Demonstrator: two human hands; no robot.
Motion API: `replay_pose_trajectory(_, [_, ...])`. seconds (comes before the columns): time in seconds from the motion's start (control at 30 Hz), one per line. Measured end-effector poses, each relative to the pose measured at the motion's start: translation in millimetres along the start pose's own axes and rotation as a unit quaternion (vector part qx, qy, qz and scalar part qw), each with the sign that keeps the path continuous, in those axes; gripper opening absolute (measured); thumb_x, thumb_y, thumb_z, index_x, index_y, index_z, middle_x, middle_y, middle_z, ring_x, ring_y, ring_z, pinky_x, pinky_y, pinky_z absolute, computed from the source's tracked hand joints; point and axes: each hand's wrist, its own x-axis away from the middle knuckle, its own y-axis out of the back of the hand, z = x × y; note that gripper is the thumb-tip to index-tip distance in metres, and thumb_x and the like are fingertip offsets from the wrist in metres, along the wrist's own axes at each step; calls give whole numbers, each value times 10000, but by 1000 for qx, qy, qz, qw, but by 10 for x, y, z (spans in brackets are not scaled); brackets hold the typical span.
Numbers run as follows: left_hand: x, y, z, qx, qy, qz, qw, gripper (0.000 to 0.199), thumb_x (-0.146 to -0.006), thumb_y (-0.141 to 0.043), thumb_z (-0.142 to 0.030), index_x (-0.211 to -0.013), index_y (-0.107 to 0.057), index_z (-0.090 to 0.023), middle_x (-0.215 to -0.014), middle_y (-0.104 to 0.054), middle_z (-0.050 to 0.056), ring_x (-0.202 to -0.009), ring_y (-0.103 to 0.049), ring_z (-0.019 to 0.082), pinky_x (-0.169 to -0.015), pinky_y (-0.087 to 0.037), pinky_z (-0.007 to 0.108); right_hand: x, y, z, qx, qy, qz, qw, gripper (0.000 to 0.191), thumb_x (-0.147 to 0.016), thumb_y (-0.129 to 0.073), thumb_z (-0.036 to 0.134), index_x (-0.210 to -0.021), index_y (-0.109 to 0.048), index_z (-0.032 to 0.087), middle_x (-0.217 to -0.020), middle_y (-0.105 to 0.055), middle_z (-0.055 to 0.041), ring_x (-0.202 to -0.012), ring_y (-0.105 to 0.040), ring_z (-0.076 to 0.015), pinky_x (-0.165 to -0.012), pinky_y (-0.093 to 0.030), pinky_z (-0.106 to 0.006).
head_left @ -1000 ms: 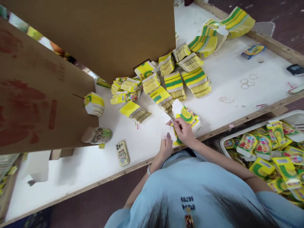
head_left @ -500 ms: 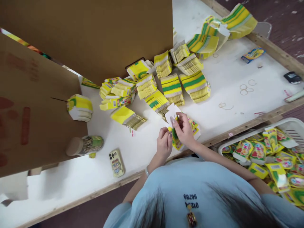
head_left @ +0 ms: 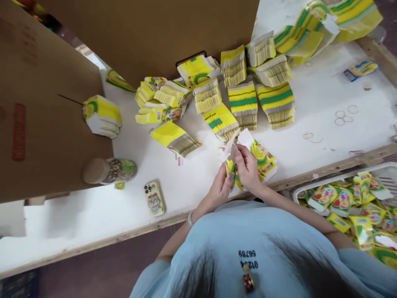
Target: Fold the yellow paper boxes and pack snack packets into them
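Both hands are on one small yellow carton (head_left: 230, 166) with raised white flaps, above the near edge of the white table. My left hand (head_left: 218, 185) pinches its lower part, with the thumb against its printed side. My right hand (head_left: 248, 169) has its fingers closed at the carton's right side, by the flaps; the fingers partly hide the carton. Flat printed cartons (head_left: 263, 156) lie just right of and partly beneath my right hand. Beyond the hands, a fanned stack of folded cartons (head_left: 220, 121) rests on the table.
More carton stacks (head_left: 243, 99) stand before a tall cardboard box (head_left: 149, 37). To the left are a jar (head_left: 119, 170) and a phone (head_left: 154, 198). Rubber bands (head_left: 341, 118) and a blue box (head_left: 361, 69) lie at right. A basket (head_left: 296, 194) of filled-out cartons sits below the table's right edge.
The carton has turned more upright, and my left hand now grips its lower part. The hands have come closer together. My view has shifted, so the stacks sit higher and mostly farther right.
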Motion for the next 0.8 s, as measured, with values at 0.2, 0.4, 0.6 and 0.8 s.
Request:
replay_pose_trajectory(0.2, [91,-13,84,41,78,-68,994,481,-1040,-405,-575,-1275,-614,-211,-1041,-730,95,-960,-707,246,-901,-601,391,23,30,-84,-52,-106,8,993,414,-914,-642,635,-1065,-624,250,-742,-732,-9,-647,-674,-186,-632,-569,-309])
replay_pose_trajectory(0.4, [200,-57,43,82,90,-5,993,501,-1010,-456,-613,-1219,-675,-215,-1128,-742,101,-1013,-710,249,-950,-577,391,216,194,-162,-77,-133,24,988,575,-908,-668,609,-1336,-498,266,-803,-742,-18,-723,-731,-206,-679,-592,-330])
replay_pose_trajectory(0.6, [171,-62,-27,54,143,-61,986,532,-981,-444,-690,-991,-675,-211,-800,-665,32,-761,-624,182,-727,-549,309,314,236,-239,11,-90,22,996,399,-915,-698,489,-1208,-600,237,-770,-732,-10,-739,-737,-206,-718,-572,-334])
replay_pose_trajectory(0.8, [132,-31,-21,-1,129,-87,988,518,-986,-476,-662,-772,-580,-202,-646,-535,-20,-598,-475,120,-576,-426,252,341,230,-238,19,-97,25,995,417,-940,-659,527,-1233,-583,240,-609,-618,48,-579,-656,-184,-592,-527,-318])
